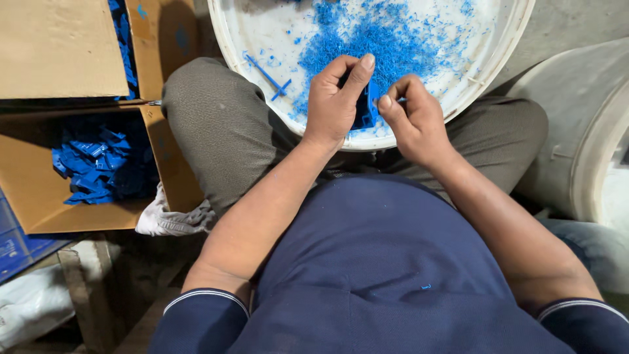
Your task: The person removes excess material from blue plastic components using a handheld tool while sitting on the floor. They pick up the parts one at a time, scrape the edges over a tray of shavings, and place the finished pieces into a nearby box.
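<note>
Head view looks straight down at a seated person's lap, where a white round tub (216, 26) rests across the knees at 12 o'clock, its floor strewn with blue plastic shavings (386, 39). Over the tub's near rim, the left hand (334, 105) is curled around a small blue plastic part (367, 108), thumb and forefinger closed on its upper edge. The right hand (413, 118), at 1 o'clock from the part, is nearly closed, fingertips pinched at the part's right side; whether it grips a tool or only a sliver of plastic cannot be told. A loose blue sprue stick (267, 75) lies in the tub at 11 o'clock. At 9 o'clock an open cardboard box (39, 190) holds a heap of similar blue parts (95, 167).

The part looks light, stiff and thin-walled, probably smooth enough to slip; holding it by its broad flat sides seems safest, leaving the trimmed edge free.
</note>
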